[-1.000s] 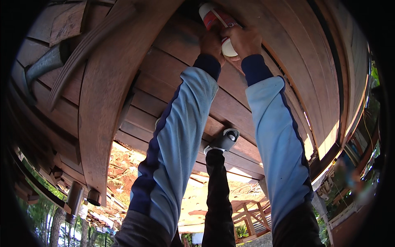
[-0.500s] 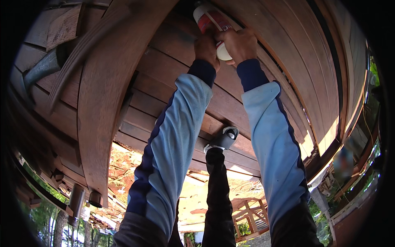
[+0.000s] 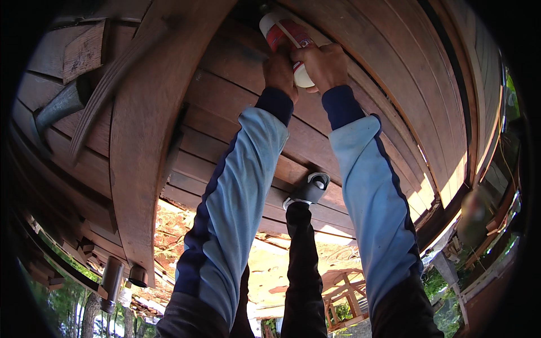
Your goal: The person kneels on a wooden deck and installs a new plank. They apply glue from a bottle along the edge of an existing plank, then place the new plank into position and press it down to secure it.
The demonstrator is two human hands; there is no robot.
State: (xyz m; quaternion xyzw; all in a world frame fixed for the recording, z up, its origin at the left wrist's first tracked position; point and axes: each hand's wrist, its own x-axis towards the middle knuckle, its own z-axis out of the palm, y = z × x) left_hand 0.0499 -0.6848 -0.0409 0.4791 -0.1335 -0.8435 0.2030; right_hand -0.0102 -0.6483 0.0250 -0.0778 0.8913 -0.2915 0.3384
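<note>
Both my hands grip a white squeeze bottle (image 3: pixel 282 35) with a red label near the top of the view. It is tilted, its narrow tip at the upper left by a dark gap at the edge of the planks, and its rounded base toward me. My left hand (image 3: pixel 278 73) wraps the bottle's left side, its fingers partly in shadow. From the right, my right hand (image 3: pixel 324 66) closes round the lower half, next to the left one. Whether the tip touches wood is too dark to tell. Brown wooden planks (image 3: pixel 225 93) lie beneath.
A broad curved board (image 3: pixel 138 146) rises on the left, with a grey tapered metal piece (image 3: pixel 62 107) and a small wood block (image 3: pixel 84 50) beyond it. Curved planking (image 3: pixel 414 84) stands on the right. My sandalled foot (image 3: pixel 309 188) rests on the planks.
The bottle and both hands have shifted slightly left in the view. The surroundings have also shifted a little, and my grip looks the same.
</note>
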